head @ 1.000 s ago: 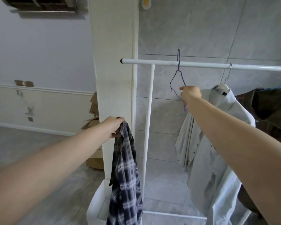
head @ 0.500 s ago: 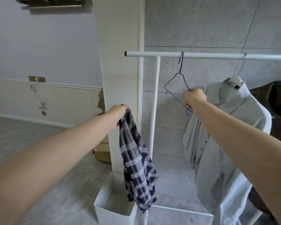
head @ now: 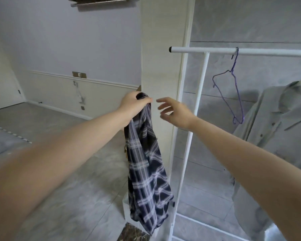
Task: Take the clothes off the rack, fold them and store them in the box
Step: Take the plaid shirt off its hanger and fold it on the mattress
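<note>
Your left hand [head: 134,106] grips the plaid shirt [head: 147,173] bunched at the top; the rest hangs straight below your fingers. Your right hand [head: 174,113] is just beside it, fingers spread, holding nothing. Risk: grab a loose fold and the shirt twists, spoiling the fold. Purple hanger [head: 232,91] hangs bare on the rack [head: 250,52], beyond your right fingertips.

White rack [head: 205,70]: purple wire hanger [head: 233,87] and pale grey shirt [head: 276,136] hung on rail; feet on grey tiled floor [head: 76,188].
</note>
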Action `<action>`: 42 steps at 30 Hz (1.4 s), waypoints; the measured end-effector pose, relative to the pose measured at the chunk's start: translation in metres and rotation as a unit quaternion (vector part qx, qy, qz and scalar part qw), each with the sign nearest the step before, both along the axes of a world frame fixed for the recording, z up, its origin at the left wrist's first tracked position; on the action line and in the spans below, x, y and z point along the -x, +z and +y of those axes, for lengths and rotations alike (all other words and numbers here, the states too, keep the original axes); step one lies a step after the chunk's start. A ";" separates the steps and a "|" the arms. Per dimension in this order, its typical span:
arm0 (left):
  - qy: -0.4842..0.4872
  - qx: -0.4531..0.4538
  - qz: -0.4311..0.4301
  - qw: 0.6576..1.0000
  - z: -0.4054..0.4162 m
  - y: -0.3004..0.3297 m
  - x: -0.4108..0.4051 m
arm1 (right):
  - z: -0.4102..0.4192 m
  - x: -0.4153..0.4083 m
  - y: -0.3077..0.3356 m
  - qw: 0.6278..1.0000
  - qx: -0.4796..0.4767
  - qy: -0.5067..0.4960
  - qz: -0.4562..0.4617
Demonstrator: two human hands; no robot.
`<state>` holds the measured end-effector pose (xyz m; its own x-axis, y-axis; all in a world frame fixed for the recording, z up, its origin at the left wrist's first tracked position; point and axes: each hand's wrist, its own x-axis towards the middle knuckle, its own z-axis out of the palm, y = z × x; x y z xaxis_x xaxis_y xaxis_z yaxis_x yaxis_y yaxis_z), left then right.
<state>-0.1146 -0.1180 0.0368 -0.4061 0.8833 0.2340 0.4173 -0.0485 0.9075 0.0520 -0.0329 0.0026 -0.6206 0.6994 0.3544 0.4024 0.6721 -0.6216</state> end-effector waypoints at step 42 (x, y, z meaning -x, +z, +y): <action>0.349 0.199 0.141 0.905 -0.609 -0.082 0.404 | -0.399 0.495 -0.098 0.974 0.035 0.215 0.054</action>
